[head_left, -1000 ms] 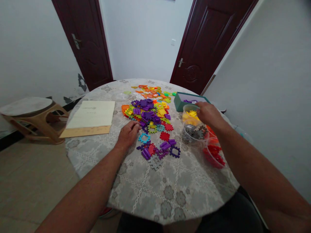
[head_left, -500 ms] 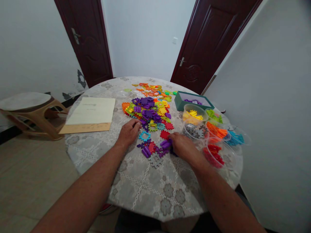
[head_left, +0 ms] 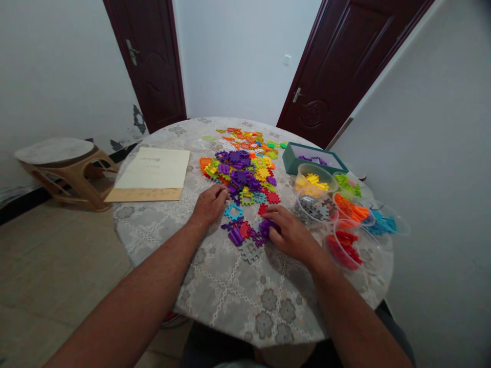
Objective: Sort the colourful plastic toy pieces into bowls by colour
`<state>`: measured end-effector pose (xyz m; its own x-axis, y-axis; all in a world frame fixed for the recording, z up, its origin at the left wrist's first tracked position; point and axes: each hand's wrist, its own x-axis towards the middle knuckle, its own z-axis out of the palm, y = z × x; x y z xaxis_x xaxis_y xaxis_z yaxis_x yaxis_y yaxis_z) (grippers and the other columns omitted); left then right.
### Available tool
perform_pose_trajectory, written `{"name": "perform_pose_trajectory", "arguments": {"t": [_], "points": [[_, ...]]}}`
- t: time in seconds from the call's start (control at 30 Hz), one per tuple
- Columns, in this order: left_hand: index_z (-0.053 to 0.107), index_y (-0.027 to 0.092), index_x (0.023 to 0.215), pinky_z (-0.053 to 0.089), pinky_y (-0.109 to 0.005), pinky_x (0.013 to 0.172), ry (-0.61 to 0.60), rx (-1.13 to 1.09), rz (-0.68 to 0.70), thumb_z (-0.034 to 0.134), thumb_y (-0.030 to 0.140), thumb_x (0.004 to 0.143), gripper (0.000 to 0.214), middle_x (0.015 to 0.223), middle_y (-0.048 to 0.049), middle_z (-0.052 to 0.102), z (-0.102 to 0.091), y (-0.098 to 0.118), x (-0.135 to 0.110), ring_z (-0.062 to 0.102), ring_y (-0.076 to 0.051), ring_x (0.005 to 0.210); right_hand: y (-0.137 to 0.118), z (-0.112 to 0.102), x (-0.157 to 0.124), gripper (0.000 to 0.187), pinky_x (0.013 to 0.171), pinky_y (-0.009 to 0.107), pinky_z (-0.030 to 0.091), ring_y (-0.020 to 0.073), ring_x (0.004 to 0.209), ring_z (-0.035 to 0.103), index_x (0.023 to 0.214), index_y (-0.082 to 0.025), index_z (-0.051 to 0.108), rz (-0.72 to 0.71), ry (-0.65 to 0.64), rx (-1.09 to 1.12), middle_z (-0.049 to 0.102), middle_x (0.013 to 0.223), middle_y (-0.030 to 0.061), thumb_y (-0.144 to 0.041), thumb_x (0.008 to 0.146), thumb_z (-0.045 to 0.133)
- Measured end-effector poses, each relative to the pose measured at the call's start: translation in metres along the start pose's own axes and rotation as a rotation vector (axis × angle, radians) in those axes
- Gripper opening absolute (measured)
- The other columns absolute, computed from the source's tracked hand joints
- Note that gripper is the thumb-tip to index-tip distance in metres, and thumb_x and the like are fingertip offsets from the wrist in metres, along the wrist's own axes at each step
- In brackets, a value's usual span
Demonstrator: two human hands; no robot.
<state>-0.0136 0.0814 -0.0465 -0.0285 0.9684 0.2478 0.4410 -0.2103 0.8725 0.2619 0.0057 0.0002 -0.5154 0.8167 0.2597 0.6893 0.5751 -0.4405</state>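
Note:
A heap of coloured plastic building pieces [head_left: 245, 171] lies on a round table [head_left: 238, 301] covered with a patterned cloth. My left hand [head_left: 209, 204] rests on the cloth at the heap's near left edge, fingers curled loosely, beside a blue frame piece [head_left: 233, 211]. My right hand [head_left: 289, 232] lies over a small cluster of purple pieces [head_left: 264, 227], fingers closed round some of them. A grey lattice piece [head_left: 251, 251] sits just in front of that cluster.
Clear bowls of sorted pieces stand at the right: yellow [head_left: 315, 180], grey [head_left: 316, 208], green [head_left: 349, 184], orange [head_left: 351, 208], blue [head_left: 385, 223], red [head_left: 347, 249]. A green box [head_left: 293, 158] sits behind them. A paper folder [head_left: 153, 171] lies left. A wooden stool [head_left: 65, 166] stands beside the table.
My right hand came back from the yellow bowl to the purple pieces near the front and closed on them. The left hand stayed put. The view shifted slightly.

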Motion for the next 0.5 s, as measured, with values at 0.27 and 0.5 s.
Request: {"name": "perform_pose_trajectory", "arguments": {"t": [0.27, 0.5], "points": [[0.069, 0.023, 0.089, 0.051, -0.033, 0.079, 0.009, 0.02, 0.018, 0.051, 0.041, 0.093, 0.026, 0.087, -0.0044, 0.075, 0.0, 0.002, -0.001, 0.066, -0.022, 0.083, 0.01, 0.012, -0.007, 0.055, 0.104, 0.041, 0.049, 0.0244, 0.114, 0.059, 0.142, -0.017, 0.056, 0.074, -0.086, -0.013, 0.06, 0.123, 0.0122, -0.011, 0.087, 0.055], [0.068, 0.023, 0.087, 0.05, -0.032, 0.079, 0.01, 0.037, 0.025, 0.05, 0.04, 0.094, 0.025, 0.086, -0.0039, 0.074, -0.001, 0.003, -0.001, 0.067, -0.022, 0.084, 0.009, 0.004, -0.01, 0.037, 0.101, 0.039, 0.049, 0.0238, 0.109, 0.062, 0.121, -0.021, 0.06, 0.147, 0.086, 0.1, 0.064, 0.115, 0.0082, -0.011, 0.086, 0.055]]}}
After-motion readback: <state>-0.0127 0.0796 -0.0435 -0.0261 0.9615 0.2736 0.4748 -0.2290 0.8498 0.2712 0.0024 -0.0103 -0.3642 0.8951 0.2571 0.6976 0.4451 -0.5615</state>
